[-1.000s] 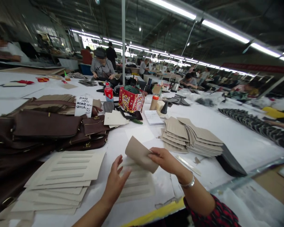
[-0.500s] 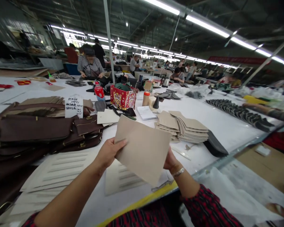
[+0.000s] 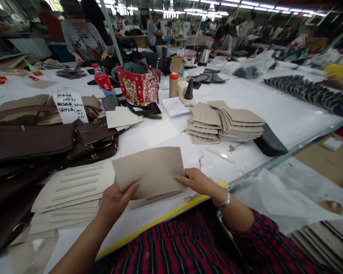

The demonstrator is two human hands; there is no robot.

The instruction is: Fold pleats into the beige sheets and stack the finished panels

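A beige flat panel (image 3: 151, 169), like card or lining, is held between my two hands just above the table's near edge. My left hand (image 3: 116, 199) grips its lower left corner, thumb on top. On the right edge, my right hand (image 3: 197, 180) pinches it, thumb on the upper face. Part of another sheet shows beneath the panel. Left of my left hand lie overlapping pale panels (image 3: 74, 190) with raised strips. Beyond my right hand sits a fanned stack of beige panels (image 3: 237, 121), with a clear ruler-like strip (image 3: 220, 155) in front.
Dark brown leather pieces (image 3: 31, 142) with zips fill the left side under a handwritten tag (image 3: 70, 106). A red patterned box (image 3: 138, 85), a bottle (image 3: 103, 80) and a black cone (image 3: 189, 89) stand farther back. A row of dark curved pieces (image 3: 308, 93) lies right. Co-workers sit beyond.
The panel has come down and toward me, from tilted up to nearly level, both hands still on it. The camera view has tipped downward.
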